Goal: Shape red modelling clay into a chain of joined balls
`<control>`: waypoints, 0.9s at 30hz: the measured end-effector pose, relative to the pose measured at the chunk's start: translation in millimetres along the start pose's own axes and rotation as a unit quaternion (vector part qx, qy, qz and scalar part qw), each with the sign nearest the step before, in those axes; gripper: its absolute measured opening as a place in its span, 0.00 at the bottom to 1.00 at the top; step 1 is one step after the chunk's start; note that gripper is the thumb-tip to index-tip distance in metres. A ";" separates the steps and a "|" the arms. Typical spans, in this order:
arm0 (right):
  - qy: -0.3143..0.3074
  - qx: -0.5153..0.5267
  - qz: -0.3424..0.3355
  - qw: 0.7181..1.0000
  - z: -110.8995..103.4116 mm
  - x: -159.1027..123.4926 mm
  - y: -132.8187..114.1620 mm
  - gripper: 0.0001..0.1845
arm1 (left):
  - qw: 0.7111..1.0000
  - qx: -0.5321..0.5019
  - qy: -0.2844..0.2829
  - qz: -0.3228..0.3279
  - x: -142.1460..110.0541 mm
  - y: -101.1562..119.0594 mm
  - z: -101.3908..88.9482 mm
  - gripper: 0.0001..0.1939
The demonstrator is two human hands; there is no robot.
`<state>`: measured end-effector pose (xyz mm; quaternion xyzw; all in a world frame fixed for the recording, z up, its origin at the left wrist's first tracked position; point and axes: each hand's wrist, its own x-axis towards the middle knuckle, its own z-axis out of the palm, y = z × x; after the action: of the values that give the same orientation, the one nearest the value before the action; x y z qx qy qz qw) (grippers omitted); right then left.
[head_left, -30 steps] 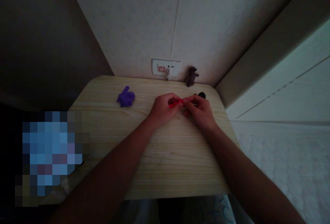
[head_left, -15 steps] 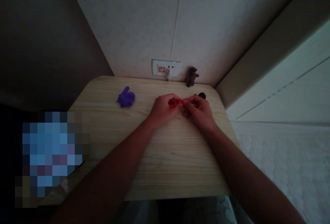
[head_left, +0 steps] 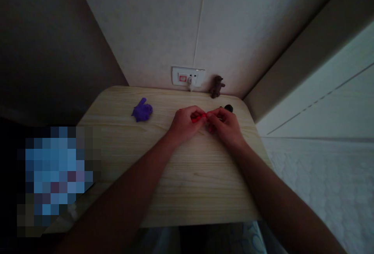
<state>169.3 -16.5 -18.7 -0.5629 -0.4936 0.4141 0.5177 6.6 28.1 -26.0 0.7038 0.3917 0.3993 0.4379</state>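
Over the right half of the wooden table, my left hand (head_left: 188, 123) and my right hand (head_left: 224, 125) meet fingertip to fingertip. Between them is a piece of red modelling clay (head_left: 196, 119), pinched by both hands and partly covered by the fingers. More red shows beneath the right fingers; whether it joins the same piece I cannot tell. Just behind my right hand lies a black lump (head_left: 228, 108), partly hidden. A lump of purple modelling clay (head_left: 142, 111) with a raised strip sits to the left of my left hand.
A small dark brown figure (head_left: 216, 87) stands at the table's back edge by the wall. A socket plate (head_left: 175, 76) with a white plug (head_left: 191, 82) is on the wall. Left, a blurred-out bright patch (head_left: 55, 168) covers part of the table (head_left: 187, 191). White quilted bedding (head_left: 315, 191) lies right.
Both hands keep their pinch on the red clay with hardly any movement. The whole view has shifted very slightly.
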 end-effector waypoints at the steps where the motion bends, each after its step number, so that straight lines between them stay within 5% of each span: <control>1: 0.000 0.001 -0.001 1.000 0.0 0.2 0.1 0.20 | 1.000 -0.001 0.000 -0.001 0.1 -0.1 0.1 0.06; 27: -0.012 -0.003 -0.004 1.000 1.4 -1.4 -1.8 0.25 | 1.000 0.011 0.003 0.006 0.4 0.0 0.5 0.05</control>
<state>167.4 -17.6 -17.1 -0.5576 -0.5032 0.4169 0.5119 7.2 28.3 -26.0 0.7096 0.3930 0.3996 0.4270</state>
